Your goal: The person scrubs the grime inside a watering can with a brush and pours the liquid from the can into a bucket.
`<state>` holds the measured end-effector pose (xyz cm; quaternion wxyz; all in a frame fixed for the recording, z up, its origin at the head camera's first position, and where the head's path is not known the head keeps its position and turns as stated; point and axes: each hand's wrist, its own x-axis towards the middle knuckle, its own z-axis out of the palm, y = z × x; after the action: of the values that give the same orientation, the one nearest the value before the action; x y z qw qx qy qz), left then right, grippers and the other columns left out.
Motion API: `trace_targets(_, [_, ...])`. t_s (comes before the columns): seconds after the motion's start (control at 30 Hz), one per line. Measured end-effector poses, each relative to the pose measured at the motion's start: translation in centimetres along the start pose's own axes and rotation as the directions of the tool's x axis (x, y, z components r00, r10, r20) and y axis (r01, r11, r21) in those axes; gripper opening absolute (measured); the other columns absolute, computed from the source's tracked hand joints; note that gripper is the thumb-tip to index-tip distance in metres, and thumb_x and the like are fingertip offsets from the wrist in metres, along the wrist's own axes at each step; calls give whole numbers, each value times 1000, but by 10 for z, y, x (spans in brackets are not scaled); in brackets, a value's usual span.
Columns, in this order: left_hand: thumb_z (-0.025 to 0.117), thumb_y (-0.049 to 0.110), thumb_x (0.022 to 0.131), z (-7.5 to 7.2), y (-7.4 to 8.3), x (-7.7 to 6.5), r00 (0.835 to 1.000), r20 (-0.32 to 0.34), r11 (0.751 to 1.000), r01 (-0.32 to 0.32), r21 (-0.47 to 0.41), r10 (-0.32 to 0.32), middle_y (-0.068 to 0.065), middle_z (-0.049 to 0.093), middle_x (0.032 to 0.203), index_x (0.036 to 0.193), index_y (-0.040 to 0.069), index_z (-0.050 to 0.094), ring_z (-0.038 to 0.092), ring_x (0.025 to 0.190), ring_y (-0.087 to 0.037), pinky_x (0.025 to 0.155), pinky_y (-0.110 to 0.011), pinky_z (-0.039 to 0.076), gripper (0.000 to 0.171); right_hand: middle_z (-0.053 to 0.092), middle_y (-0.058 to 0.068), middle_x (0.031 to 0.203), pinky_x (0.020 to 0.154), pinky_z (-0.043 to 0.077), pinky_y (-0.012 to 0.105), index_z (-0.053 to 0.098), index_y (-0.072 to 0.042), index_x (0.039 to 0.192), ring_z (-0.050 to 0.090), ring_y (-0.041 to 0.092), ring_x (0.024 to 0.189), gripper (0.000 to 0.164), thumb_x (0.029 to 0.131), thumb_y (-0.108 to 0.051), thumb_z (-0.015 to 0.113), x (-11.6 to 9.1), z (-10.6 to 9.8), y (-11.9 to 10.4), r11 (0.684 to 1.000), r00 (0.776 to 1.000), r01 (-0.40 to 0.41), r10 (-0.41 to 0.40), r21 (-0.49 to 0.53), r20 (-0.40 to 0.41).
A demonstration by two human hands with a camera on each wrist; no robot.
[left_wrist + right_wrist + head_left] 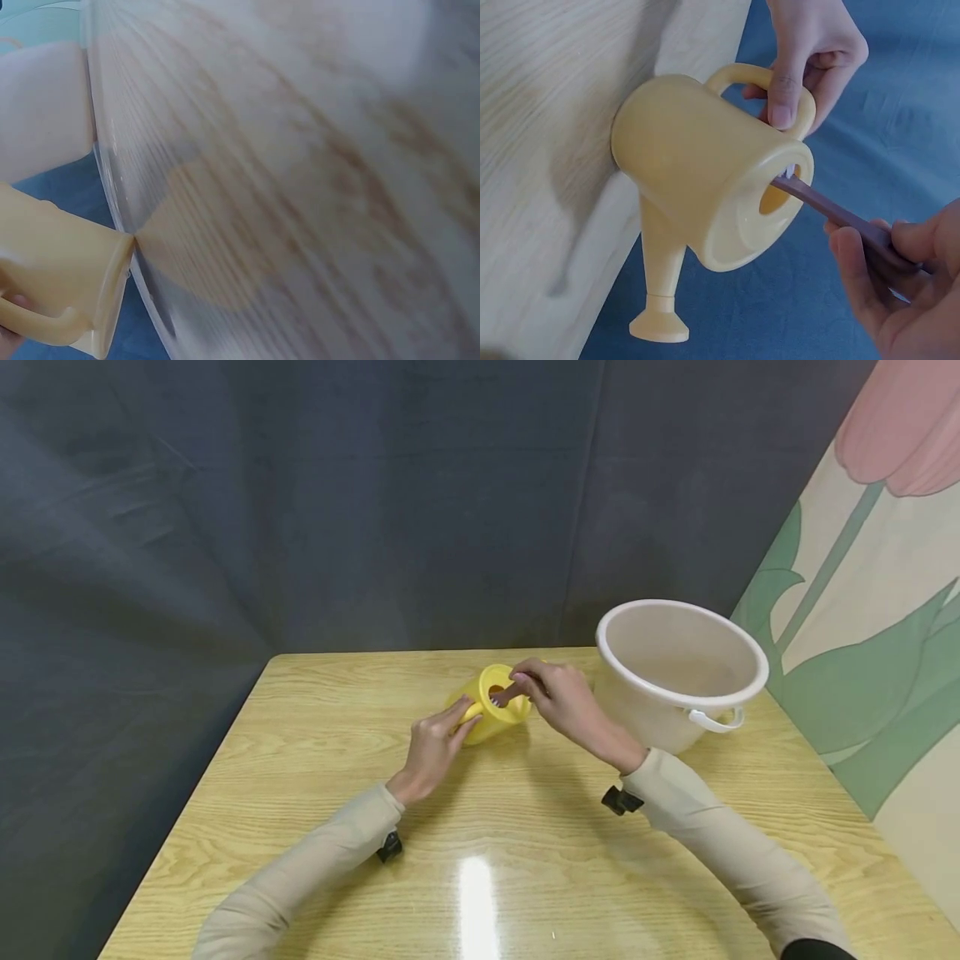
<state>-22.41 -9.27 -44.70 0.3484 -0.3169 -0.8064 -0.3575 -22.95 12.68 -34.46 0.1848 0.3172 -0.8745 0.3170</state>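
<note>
A yellow watering can (491, 727) is tilted on the table, its opening turned toward the person. My left hand (431, 750) grips its loop handle, thumb pressed over it in the right wrist view. My right hand (566, 697) holds a slim brown-handled brush (832, 210) between thumb and fingers. White bristles show at the brush's far end, which enters the can's round opening. The spout (660, 262) with its flared tip points away from the handle. In the left wrist view, the can's base (112, 292) meets the table surface.
A large white bucket (637, 710) with a white handle stands at the table's back right, close beyond my right hand. The wood-grain table (337, 860) ends at a dark curtain (375, 510) behind. A wall painted with tulips (847, 635) borders the right side.
</note>
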Motion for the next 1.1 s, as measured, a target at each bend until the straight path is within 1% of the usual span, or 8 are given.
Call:
trace_targets(0.1, [75, 1, 86, -1, 0, 1, 1000, 1, 1000, 5, -1, -5, -29, 63, 114, 118, -8, 66, 67, 102, -37, 84, -31, 57, 34, 76, 7, 86, 50, 41, 29, 70, -1, 101, 43, 10, 50, 13, 100, -8, 60, 0, 2, 0, 1000, 1000, 7, -7, 12, -6])
trace_targets(0.3, [75, 2, 86, 1, -2, 1, 1000, 1, 1000, 9, 10, -9, -27, 64, 114, 118, -7, 67, 67, 102, -36, 84, -31, 57, 33, 75, 8, 86, 46, 39, 24, 70, 0, 98, 46, 7, 50, 11, 99, -6, 61, -3, 11, 2, 999, 1000, 15, -16, 39, 26])
trace_targets(0.43, [75, 2, 86, 2, -1, 1, 1000, -4, 1000, -1, 16, 1, -27, 65, 112, 116, -6, 68, 68, 100, -36, 83, -32, 57, 32, 74, 8, 84, 50, 47, 27, 71, -1, 96, 55, 9, 56, 10, 97, -7, 63, -4, 20, 3, 1000, 999, 18, -19, 18, 30])
trace_targets(0.57, [75, 3, 87, 2, 0, 1, 1000, 1, 1000, -12, 22, 12, -26, 66, 111, 115, -6, 69, 68, 100, -35, 83, -33, 57, 30, 73, 9, 86, 62, 57, 34, 73, -1, 93, 65, 15, 68, 10, 96, -7, 65, -2, 26, 3, 999, 999, -3, 2, 33, 33])
trace_targets(0.7, [76, 3, 86, 1, 0, 2, 1000, -7, 1000, -18, 24, 18, -26, 67, 110, 114, -6, 69, 69, 99, -35, 83, -33, 58, 30, 74, 10, 89, 67, 59, 37, 74, 0, 93, 69, 19, 75, 11, 95, -6, 65, -1, 26, 1, 998, 999, -16, 14, 63, 36])
trace_targets(0.8, [77, 3, 84, 0, 1, 2, 1000, -16, 999, -25, 21, 25, -26, 66, 110, 113, -7, 69, 69, 99, -36, 83, -34, 58, 32, 74, 11, 90, 63, 57, 35, 74, 1, 95, 69, 21, 73, 11, 96, -4, 64, -2, 23, 0, 997, 999, -35, 32, 73, 36])
trace_targets(0.93, [77, 3, 84, 0, 0, 1, 1000, -14, 1000, -26, 15, 26, -26, 66, 111, 114, -7, 69, 68, 100, -36, 84, -34, 57, 32, 74, 12, 89, 52, 48, 30, 73, 1, 95, 60, 18, 59, 11, 97, -1, 62, -3, 17, -1, 996, 998, -61, 59, 73, 23])
trace_targets(1.1, [76, 3, 85, -1, -2, 0, 1000, 0, 1000, -13, 7, 13, -26, 66, 113, 115, -7, 69, 67, 102, -36, 86, -33, 56, 32, 74, 11, 86, 49, 39, 26, 72, -1, 92, 47, 12, 54, 10, 96, 0, 62, -3, 8, -1, 997, 999, -44, 45, 66, -3])
